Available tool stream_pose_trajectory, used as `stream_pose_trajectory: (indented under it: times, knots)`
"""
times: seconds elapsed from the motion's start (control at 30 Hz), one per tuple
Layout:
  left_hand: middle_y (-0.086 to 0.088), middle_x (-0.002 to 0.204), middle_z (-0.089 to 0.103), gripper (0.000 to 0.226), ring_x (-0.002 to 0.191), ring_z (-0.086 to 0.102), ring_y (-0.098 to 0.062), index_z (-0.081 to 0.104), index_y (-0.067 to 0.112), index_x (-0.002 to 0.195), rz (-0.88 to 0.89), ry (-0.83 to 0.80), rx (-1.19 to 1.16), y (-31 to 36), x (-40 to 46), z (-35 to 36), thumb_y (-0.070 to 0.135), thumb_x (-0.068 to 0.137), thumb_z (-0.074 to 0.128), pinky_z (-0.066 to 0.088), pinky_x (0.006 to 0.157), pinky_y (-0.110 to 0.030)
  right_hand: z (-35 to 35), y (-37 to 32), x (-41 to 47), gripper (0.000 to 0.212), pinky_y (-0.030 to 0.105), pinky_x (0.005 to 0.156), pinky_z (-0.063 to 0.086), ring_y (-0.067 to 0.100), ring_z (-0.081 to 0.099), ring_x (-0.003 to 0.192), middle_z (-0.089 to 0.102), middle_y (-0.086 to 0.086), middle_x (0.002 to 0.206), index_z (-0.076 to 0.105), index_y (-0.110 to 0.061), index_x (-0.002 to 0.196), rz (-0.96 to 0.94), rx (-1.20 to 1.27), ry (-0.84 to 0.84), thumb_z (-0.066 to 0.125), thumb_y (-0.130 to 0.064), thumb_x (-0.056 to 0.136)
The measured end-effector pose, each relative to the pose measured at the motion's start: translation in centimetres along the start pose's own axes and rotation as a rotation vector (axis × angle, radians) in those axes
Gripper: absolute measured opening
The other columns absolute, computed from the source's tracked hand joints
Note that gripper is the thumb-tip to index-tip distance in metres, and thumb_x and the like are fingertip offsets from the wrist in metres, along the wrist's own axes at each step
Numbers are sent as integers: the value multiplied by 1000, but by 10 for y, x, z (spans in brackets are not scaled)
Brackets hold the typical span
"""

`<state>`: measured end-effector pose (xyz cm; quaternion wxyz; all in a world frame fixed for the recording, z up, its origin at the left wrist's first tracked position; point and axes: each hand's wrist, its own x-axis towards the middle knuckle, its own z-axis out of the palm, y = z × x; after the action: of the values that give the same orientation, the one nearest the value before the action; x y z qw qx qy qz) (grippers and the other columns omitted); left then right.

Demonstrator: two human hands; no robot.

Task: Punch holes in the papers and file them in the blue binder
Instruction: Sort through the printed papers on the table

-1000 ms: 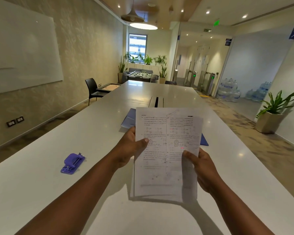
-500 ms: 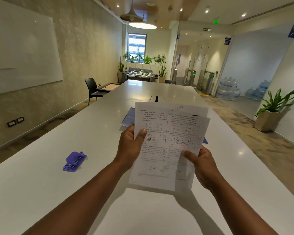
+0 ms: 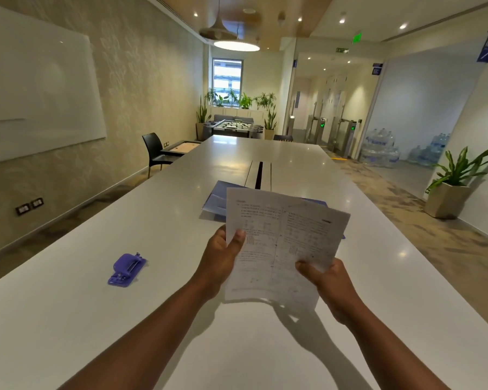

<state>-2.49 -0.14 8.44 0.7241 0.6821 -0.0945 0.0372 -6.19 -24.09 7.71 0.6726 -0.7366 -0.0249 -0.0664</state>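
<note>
I hold a thin stack of printed papers (image 3: 282,243) in the air above the long white table (image 3: 181,226), tilted clockwise. My left hand (image 3: 220,260) grips the stack's left edge, thumb on the front. My right hand (image 3: 326,282) pinches its lower right part, thumb on the front. Behind the papers the blue binder (image 3: 216,202) lies flat on the table, mostly hidden by them. A purple hole punch (image 3: 126,269) sits on the table well to the left of my left hand.
A cable slot (image 3: 259,174) runs along the table's middle beyond the binder. A black chair (image 3: 154,150) stands at the table's left side. A potted plant (image 3: 454,181) stands on the floor at the right, water bottles (image 3: 381,150) behind it.
Both hands have turned the papers clockwise and lifted them a little farther from me. The binder and the hole punch have stayed where they were.
</note>
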Motion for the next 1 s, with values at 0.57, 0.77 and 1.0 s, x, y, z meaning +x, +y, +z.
stream_pose_trajectory:
  times: [0.57, 0.77, 1.0]
  knots:
    - [0, 113, 75, 23, 100, 74, -20, 63, 19, 122, -14, 7, 8, -28, -6, 6, 26, 99, 63, 62, 80, -32, -2, 19, -7, 28, 46, 87, 63, 28, 73, 106, 78, 3, 114, 70, -17, 121, 27, 22, -2, 67, -5, 96]
    - [1, 116, 75, 25, 105, 73, -20, 64, 21, 123, -26, 3, 9, -37, -6, 10, 24, 98, 65, 62, 86, -36, -2, 27, -8, 33, 48, 91, 60, 29, 71, 112, 77, 0, 116, 69, -19, 123, 59, 53, 2, 68, -4, 95]
    - [0, 118, 74, 27, 106, 72, -22, 63, 21, 124, -44, -31, -6, -41, -5, 10, 24, 98, 66, 61, 90, -42, -2, 31, -7, 35, 55, 97, 56, 29, 69, 113, 76, -1, 118, 69, -22, 123, 79, 52, 30, 68, -3, 94]
